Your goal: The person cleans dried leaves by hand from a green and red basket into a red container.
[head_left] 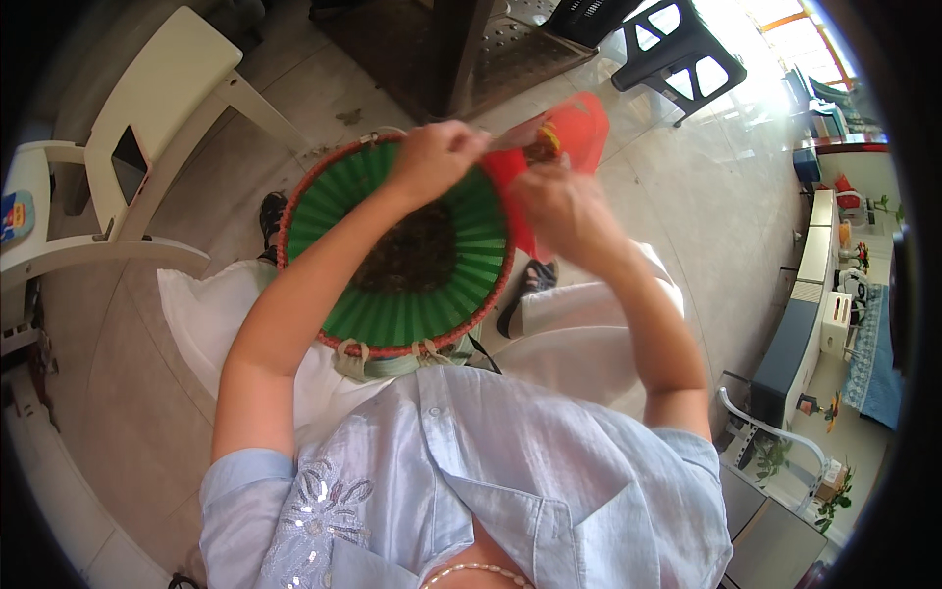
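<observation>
While I'm watching remotely, the right hand (569, 208) is pinching a packet (542, 146) by the red bag (586, 128), beside the basket (483, 228). I'm judging it light, floppy, best held edgewise; blur is hiding the grip of the left hand (438, 160).

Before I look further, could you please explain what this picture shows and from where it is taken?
There is no machine: these are a person's bare left hand and right hand, seen from above by a wide head-worn camera, so straight edges bend. The left hand is over the far rim of a green basket with something dark inside. The right hand is beside the basket, at a red object. Both are blurred, so I cannot tell what they hold. A black stool stands on the tiled floor.
</observation>
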Demonstrator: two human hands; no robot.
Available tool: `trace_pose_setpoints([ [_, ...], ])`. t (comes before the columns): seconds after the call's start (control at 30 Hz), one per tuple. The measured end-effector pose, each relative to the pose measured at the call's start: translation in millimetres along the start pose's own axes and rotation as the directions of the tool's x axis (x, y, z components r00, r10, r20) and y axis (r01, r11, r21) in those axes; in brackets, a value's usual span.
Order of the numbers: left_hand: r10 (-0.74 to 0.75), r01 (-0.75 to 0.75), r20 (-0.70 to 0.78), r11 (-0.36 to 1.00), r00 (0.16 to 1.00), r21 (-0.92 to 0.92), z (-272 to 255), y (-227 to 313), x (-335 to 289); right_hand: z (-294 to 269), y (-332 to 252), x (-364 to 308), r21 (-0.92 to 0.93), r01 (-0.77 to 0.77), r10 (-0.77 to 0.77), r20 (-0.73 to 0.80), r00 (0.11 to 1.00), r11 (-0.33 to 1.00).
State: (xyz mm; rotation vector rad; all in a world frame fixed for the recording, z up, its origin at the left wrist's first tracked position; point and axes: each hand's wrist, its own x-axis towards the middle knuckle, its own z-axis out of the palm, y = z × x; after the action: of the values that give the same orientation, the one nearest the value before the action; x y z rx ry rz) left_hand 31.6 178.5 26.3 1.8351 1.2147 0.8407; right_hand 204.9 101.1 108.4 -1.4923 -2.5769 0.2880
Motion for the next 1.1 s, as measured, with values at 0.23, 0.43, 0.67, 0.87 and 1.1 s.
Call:
trace_pose_setpoints([
  [0.23,-0.210,0.142,0.251,0.953,0.945,0.267,27,-143,-50,135,-41,32,0.077,0.089,-0.117,0.651,0.750,0.993],
  [0.43,-0.434,0.091,0.455,0.794,0.778,0.601,44,-225,-82,291,16,78,-0.009,-0.120,0.098,0.638,0.764,0.993],
  [0.67,-0.343,-0.035,0.413,0.733,0.844,0.680,66,-243,-94,374,36,66,0.071,-0.346,0.276,0.465,0.841,0.935],
  [0.87,-0.578,0.104,0.393,0.644,0.715,0.758,67,-233,-91,326,15,74,0.048,-0.347,0.255,0.584,0.770,0.937],
  [1.1,-0.472,0.041,0.351,0.640,0.809,0.767,53,-210,-95,267,-26,81,-0.191,0.049,0.083,0.624,0.777,0.980],
])
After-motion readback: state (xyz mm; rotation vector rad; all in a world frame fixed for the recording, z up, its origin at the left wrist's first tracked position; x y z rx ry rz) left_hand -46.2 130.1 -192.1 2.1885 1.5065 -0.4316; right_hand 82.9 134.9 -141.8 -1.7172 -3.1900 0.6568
